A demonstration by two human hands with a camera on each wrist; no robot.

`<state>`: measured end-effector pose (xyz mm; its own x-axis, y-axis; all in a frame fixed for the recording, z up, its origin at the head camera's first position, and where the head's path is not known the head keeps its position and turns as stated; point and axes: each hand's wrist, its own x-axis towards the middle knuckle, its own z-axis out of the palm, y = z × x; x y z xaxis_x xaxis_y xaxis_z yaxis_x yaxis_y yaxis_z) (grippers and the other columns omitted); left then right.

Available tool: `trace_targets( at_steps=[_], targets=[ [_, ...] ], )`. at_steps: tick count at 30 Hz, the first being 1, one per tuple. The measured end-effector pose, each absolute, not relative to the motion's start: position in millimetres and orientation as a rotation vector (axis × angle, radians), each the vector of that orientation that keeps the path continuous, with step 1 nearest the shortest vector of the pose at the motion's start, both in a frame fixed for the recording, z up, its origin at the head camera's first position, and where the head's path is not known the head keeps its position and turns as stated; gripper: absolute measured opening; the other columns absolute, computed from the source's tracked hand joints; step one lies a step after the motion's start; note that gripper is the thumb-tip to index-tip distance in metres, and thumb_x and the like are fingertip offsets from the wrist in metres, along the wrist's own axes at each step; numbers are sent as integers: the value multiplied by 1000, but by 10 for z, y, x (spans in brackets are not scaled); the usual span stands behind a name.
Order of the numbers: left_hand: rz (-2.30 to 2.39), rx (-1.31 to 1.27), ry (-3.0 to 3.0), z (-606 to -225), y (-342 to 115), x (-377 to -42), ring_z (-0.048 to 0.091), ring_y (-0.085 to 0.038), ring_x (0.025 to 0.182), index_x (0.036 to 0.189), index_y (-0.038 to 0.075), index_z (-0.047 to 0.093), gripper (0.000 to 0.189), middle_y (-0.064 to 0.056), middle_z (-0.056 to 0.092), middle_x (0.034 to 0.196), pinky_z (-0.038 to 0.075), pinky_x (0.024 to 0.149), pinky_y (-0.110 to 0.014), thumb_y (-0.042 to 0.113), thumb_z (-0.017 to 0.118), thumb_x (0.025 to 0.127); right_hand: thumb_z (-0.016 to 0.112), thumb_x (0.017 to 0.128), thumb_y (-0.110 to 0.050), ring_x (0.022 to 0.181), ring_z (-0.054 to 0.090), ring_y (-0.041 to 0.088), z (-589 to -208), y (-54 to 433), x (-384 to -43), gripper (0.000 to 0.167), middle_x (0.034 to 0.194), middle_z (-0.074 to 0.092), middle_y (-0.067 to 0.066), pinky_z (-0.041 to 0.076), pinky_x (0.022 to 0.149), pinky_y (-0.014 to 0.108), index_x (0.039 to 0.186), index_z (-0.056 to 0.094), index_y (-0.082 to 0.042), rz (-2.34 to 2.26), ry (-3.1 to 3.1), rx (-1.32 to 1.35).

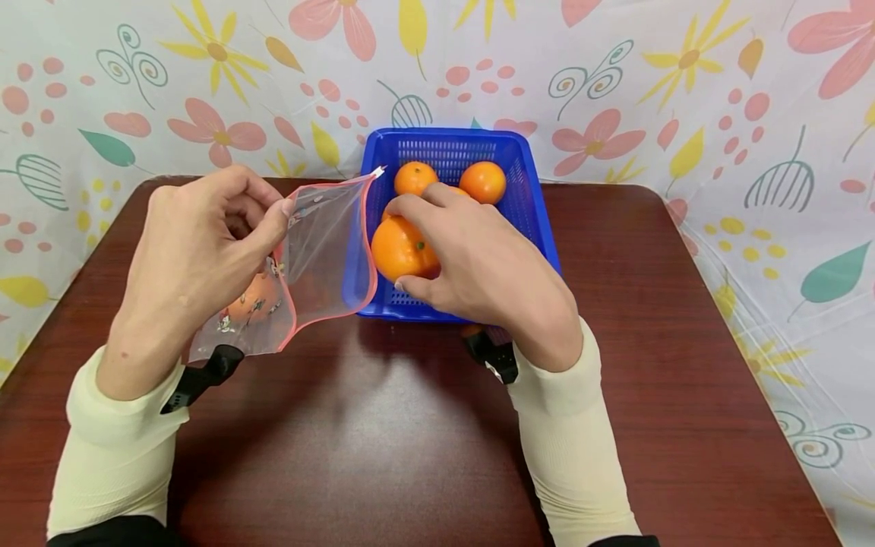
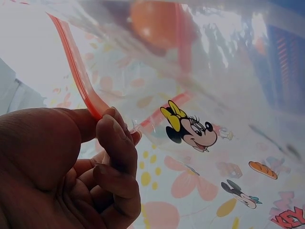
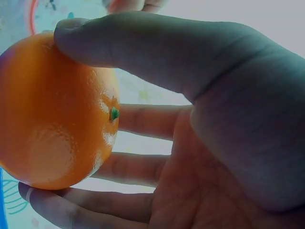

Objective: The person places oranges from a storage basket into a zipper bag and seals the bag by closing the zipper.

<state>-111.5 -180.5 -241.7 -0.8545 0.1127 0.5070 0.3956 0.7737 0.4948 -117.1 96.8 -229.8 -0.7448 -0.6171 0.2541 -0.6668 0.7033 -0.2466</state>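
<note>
My left hand (image 1: 198, 243) pinches the rim of a clear zip bag (image 1: 321, 266) between thumb and fingers, and the bag's mouth gapes toward the right. Red zip strips and a white slider line that mouth; cartoon prints such as a mouse head with a yellow bow (image 2: 193, 129) cover the plastic. Through the bag's side shows an orange (image 1: 254, 298). My right hand (image 1: 488, 262) grips another orange (image 1: 403, 251), thumb on one side and fingers on the other, over the front left of a blue basket (image 1: 547, 235). Its small green stem (image 3: 114, 114) faces the palm.
Inside the basket sit more oranges, one at back left (image 1: 415, 178) and one at back right (image 1: 483, 182), with another partly hidden by my right hand. The basket stands on a dark brown table (image 1: 383, 456), close to a flower-printed backdrop (image 1: 601, 91).
</note>
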Motion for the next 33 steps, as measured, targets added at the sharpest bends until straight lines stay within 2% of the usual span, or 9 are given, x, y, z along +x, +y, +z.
trace_targets(
  at_steps=[13, 21, 28, 33],
  targets=[
    [-836, -396, -2513, -2420, -1806, -1114, 53, 3, 49, 87, 17, 71, 16, 11, 65, 62, 32, 50, -20, 27, 70, 100, 86, 87, -26, 111, 57, 24, -2246, 959, -1054, 58, 123, 60, 8, 50, 98, 37, 138, 63, -9, 537, -2665, 1101],
    [-830, -403, -2513, -2420, -1799, -1102, 54, 4, 51, 87, 17, 71, 17, 11, 66, 63, 32, 51, -19, 28, 71, 100, 90, 85, -29, 107, 57, 23, -2243, 886, -1029, 66, 123, 59, 7, 49, 99, 34, 142, 60, -11, 523, -2694, 1125],
    [-803, -404, -2511, -2410, -1799, -1092, 54, 5, 51, 88, 16, 71, 18, 10, 66, 64, 34, 51, -19, 30, 71, 100, 88, 87, -28, 100, 59, 19, -2254, 801, -1012, 61, 122, 58, 6, 50, 92, 30, 138, 61, -12, 545, -2636, 1164],
    [-812, -411, -2510, -2407, -1791, -1088, 54, 4, 52, 89, 15, 71, 14, 9, 66, 65, 35, 51, -18, 24, 69, 100, 88, 86, -27, 104, 59, 19, -2279, 692, -1019, 61, 125, 58, 6, 49, 95, 30, 139, 60, -14, 533, -2599, 1203]
  ],
)
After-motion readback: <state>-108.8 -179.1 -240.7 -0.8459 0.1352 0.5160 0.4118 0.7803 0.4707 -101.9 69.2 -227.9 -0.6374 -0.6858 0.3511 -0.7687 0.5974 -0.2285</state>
